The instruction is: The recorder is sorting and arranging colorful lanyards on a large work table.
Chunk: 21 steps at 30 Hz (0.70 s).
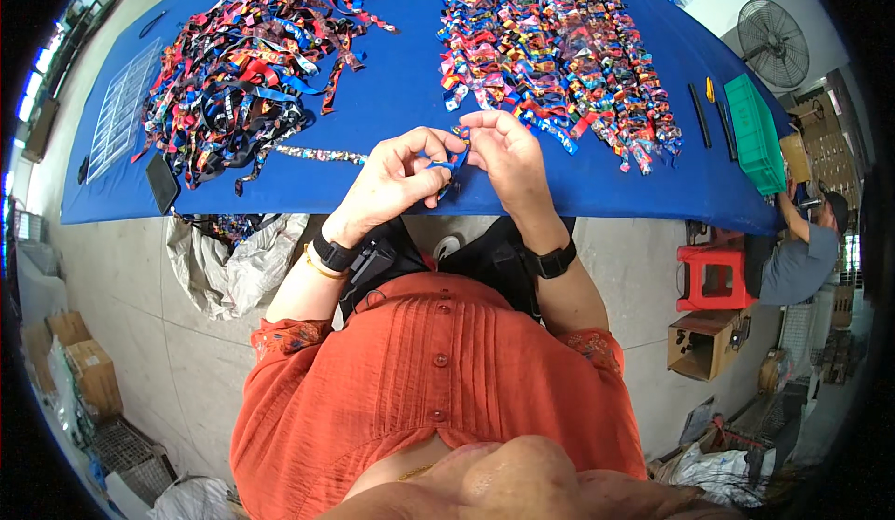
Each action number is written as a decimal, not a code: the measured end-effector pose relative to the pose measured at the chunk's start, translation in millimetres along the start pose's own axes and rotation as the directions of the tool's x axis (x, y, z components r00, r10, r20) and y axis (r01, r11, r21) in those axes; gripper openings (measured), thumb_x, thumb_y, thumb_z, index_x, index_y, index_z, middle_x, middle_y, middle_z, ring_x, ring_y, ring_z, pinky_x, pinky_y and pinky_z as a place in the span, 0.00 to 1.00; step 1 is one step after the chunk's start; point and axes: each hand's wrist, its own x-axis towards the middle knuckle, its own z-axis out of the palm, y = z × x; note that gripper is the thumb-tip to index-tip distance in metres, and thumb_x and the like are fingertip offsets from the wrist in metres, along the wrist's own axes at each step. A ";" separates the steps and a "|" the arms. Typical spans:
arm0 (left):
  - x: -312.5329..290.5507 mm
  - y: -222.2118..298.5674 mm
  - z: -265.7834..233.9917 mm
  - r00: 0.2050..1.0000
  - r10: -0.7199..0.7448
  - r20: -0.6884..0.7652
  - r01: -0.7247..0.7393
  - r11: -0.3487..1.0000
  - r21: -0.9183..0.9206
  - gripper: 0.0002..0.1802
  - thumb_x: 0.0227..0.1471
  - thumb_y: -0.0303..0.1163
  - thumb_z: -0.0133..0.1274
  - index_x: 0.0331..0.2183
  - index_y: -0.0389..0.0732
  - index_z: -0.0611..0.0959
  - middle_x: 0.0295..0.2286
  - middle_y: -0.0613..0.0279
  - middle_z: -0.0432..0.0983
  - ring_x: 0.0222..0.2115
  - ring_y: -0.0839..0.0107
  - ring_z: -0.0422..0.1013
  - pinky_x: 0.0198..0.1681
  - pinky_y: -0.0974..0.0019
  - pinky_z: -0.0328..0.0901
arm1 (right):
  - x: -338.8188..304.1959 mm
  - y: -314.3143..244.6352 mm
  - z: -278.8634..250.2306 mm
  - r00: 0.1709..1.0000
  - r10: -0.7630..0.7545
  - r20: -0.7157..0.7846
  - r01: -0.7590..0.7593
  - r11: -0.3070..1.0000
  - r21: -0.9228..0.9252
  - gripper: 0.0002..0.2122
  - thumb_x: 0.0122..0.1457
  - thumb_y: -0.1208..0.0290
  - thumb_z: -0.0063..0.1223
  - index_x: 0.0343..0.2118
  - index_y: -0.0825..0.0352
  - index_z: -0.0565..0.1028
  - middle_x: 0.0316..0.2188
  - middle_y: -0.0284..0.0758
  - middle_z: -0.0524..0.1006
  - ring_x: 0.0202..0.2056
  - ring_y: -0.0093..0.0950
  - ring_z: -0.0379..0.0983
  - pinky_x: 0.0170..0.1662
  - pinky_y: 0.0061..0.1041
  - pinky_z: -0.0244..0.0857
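Near the front edge of the blue table (pixel 392 82), both my hands meet over one printed ribbon strap (pixel 456 168), mostly blue. My left hand (pixel 399 171) is closed round it, fingers curled. With thumb and forefinger, my right hand (pixel 506 157) pinches the strap's upper end beside it. A tangled heap of colourful straps (pixel 252 77) lies to the left. Beyond my right hand, rows of folded straps (pixel 559 54) lie close together. A narrow patterned strip (pixel 322 155) runs from the heap toward my left hand. The strap's far end is hidden by my fingers.
A green crate (pixel 753 133) stands at the table's right end, beside dark rods (pixel 699 115). A clear plastic rack (pixel 126 105) lies far left. Below the edge sit a white sack (pixel 228 264) and a red stool (pixel 713 278). Another person (pixel 800 259) is at the right.
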 end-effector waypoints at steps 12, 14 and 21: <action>12.0 -12.8 -16.1 0.951 0.155 -0.267 -0.167 0.986 -0.024 0.05 0.56 0.24 0.57 0.37 0.36 0.80 0.39 0.63 0.78 0.38 0.78 0.73 0.44 0.75 0.66 | 3.3 -2.6 -0.8 0.988 -0.069 -0.138 0.079 0.994 0.073 0.12 0.57 0.79 0.59 0.43 0.70 0.71 0.34 0.33 0.76 0.34 0.18 0.73 0.37 0.17 0.69; 16.1 -18.3 -26.6 0.927 0.125 -0.354 -0.182 0.974 -0.134 0.06 0.56 0.25 0.58 0.38 0.38 0.81 0.31 0.69 0.79 0.32 0.83 0.71 0.37 0.79 0.65 | 2.7 -4.6 -1.8 0.983 -0.087 -0.161 0.100 0.992 0.077 0.12 0.57 0.79 0.59 0.43 0.70 0.71 0.34 0.32 0.76 0.34 0.18 0.73 0.37 0.17 0.69; 16.7 -20.9 -32.6 0.868 0.095 -0.487 -0.232 0.946 -0.228 0.05 0.58 0.26 0.56 0.38 0.39 0.79 0.29 0.64 0.79 0.24 0.79 0.73 0.28 0.77 0.65 | 5.2 2.2 -4.3 0.947 -0.193 -0.258 0.239 0.957 0.162 0.13 0.59 0.79 0.58 0.45 0.67 0.70 0.35 0.31 0.76 0.34 0.17 0.73 0.36 0.15 0.68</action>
